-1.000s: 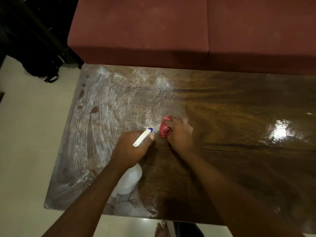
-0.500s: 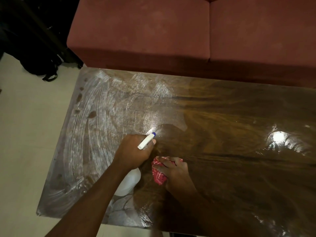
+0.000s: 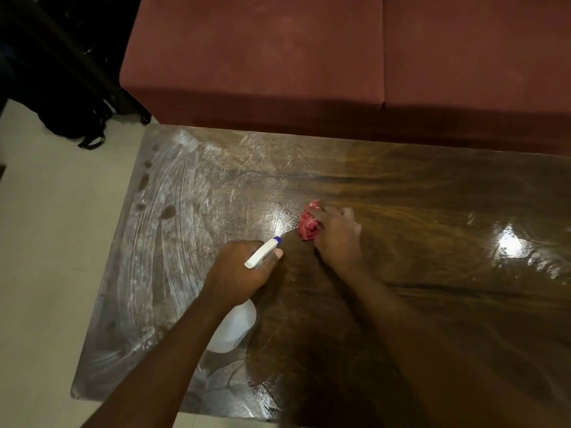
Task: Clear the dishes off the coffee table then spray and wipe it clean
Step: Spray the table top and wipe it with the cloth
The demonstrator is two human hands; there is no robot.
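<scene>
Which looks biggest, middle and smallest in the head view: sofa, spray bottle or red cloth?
1. sofa
2. spray bottle, partly hidden by the left hand
3. red cloth, partly under the right hand

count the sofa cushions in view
2. The left cushion sits behind the table's left end; the right cushion is beside it, cut by the frame edge. More may lie out of view.

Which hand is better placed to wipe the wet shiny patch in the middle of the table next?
Probably the right hand: it presses the red cloth on the table beside that patch. The left hand is busy gripping the spray bottle.
</scene>
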